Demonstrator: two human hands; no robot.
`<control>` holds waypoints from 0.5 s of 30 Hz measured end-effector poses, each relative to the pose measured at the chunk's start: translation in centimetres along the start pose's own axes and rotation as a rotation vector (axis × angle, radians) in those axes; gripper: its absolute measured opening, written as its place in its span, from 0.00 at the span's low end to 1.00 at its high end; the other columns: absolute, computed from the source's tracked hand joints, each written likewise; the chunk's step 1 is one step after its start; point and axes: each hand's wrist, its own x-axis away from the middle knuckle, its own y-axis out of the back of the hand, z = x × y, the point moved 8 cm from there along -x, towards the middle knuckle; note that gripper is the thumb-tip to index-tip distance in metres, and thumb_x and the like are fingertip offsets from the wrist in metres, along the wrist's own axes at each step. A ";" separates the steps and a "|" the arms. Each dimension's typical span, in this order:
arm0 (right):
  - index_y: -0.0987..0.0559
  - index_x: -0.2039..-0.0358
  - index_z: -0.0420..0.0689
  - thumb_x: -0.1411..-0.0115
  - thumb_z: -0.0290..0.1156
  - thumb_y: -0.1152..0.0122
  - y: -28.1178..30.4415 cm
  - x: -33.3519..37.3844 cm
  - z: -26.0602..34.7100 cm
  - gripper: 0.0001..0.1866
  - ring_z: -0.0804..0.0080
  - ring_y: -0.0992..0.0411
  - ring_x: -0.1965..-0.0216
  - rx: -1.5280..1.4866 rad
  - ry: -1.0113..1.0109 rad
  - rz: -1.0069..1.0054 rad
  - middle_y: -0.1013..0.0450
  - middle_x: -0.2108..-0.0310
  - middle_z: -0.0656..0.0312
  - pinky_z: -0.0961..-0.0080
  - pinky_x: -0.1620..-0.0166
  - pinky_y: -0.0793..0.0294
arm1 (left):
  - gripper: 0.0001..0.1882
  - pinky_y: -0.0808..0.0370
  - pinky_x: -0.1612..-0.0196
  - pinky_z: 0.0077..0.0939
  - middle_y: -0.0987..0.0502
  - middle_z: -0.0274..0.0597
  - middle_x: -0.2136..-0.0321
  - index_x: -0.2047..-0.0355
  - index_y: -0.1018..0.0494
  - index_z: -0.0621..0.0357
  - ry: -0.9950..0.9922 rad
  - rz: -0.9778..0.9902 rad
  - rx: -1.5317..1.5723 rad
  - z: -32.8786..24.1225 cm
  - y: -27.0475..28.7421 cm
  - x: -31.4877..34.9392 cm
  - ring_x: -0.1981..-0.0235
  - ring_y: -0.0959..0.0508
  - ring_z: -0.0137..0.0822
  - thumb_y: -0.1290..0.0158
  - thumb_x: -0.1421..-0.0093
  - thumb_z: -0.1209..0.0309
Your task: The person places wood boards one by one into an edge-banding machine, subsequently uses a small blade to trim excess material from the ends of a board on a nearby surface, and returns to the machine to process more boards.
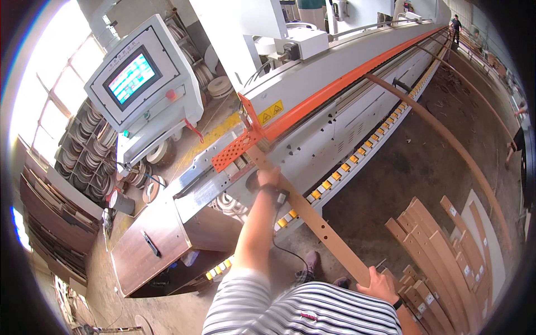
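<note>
A long, narrow brown wood board (318,223) with a few round holes slants from the machine's infeed down to my right side. Its far end lies beside the orange perforated guard (237,149) of a long grey edge banding machine (329,134). My left hand (269,178) is closed on the board near that end, its fingers partly hidden. At the near end, my right hand (381,287) grips the board with the thumb on top.
A control panel with a lit screen (132,75) stands at left, near racks of edging rolls (89,151). A box cutter (149,244) lies on a brown cabinet (145,262). Yellow rollers (346,167) line the machine. Boards (430,251) stack at right; a person (456,28) stands far off.
</note>
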 end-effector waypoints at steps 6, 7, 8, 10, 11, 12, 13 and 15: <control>0.34 0.59 0.38 0.51 0.52 0.32 -0.2 -0.3 -0.5 0.33 0.42 0.23 0.72 0.010 -0.046 0.106 0.25 0.77 0.40 0.52 0.68 0.23 | 0.43 0.22 0.56 0.38 0.22 0.65 0.58 0.53 0.32 0.82 -0.031 0.042 -0.050 -1.0 0.2 0.4 0.57 0.19 0.53 0.38 0.54 0.50; 0.34 0.59 0.38 0.51 0.52 0.32 -0.1 -0.4 -0.4 0.33 0.42 0.23 0.72 0.011 -0.041 0.111 0.25 0.77 0.40 0.52 0.68 0.23 | 0.43 0.22 0.55 0.39 0.22 0.66 0.58 0.52 0.32 0.82 -0.032 0.037 -0.068 -0.9 0.3 0.3 0.57 0.19 0.54 0.38 0.54 0.49; 0.33 0.60 0.39 0.50 0.51 0.33 0.1 -0.4 -0.4 0.30 0.44 0.23 0.72 -0.002 -0.025 0.096 0.24 0.78 0.43 0.52 0.68 0.23 | 0.43 0.22 0.55 0.39 0.22 0.66 0.58 0.52 0.32 0.82 -0.027 0.037 -0.071 -1.1 0.3 0.4 0.57 0.19 0.54 0.38 0.54 0.49; 0.31 0.62 0.39 0.50 0.49 0.34 0.0 -0.6 -0.5 0.28 0.45 0.22 0.73 -0.015 -0.007 0.086 0.24 0.78 0.45 0.53 0.67 0.23 | 0.44 0.26 0.47 0.39 0.25 0.66 0.52 0.50 0.34 0.80 0.090 0.064 -0.056 -0.7 0.2 0.6 0.51 0.23 0.56 0.38 0.55 0.50; 0.31 0.62 0.39 0.50 0.49 0.34 -0.4 -0.7 -0.9 0.28 0.46 0.23 0.74 -0.014 -0.010 0.096 0.24 0.78 0.45 0.53 0.68 0.23 | 0.44 0.26 0.47 0.39 0.25 0.66 0.52 0.50 0.34 0.80 0.093 0.068 -0.059 -1.0 0.2 0.8 0.51 0.23 0.56 0.38 0.55 0.50; 0.32 0.62 0.39 0.50 0.48 0.34 -0.6 -0.9 -1.1 0.27 0.46 0.23 0.74 -0.013 -0.013 0.107 0.24 0.79 0.46 0.53 0.68 0.24 | 0.44 0.26 0.47 0.39 0.25 0.66 0.52 0.49 0.34 0.79 0.094 0.084 -0.056 -1.4 0.2 1.0 0.51 0.23 0.56 0.38 0.55 0.50; 0.32 0.62 0.39 0.50 0.48 0.34 -0.5 -1.0 -1.1 0.27 0.46 0.23 0.74 -0.014 -0.016 0.111 0.24 0.79 0.46 0.53 0.68 0.24 | 0.44 0.26 0.47 0.39 0.25 0.66 0.52 0.48 0.35 0.79 0.095 0.099 -0.054 -1.6 -0.1 1.0 0.51 0.23 0.56 0.38 0.54 0.50; 0.32 0.62 0.39 0.51 0.48 0.34 -0.5 -1.2 -1.0 0.28 0.46 0.23 0.74 -0.008 -0.022 0.141 0.25 0.79 0.47 0.53 0.69 0.24 | 0.44 0.25 0.49 0.39 0.24 0.67 0.54 0.50 0.34 0.81 0.042 0.061 -0.051 -0.9 0.2 0.4 0.52 0.22 0.56 0.39 0.53 0.49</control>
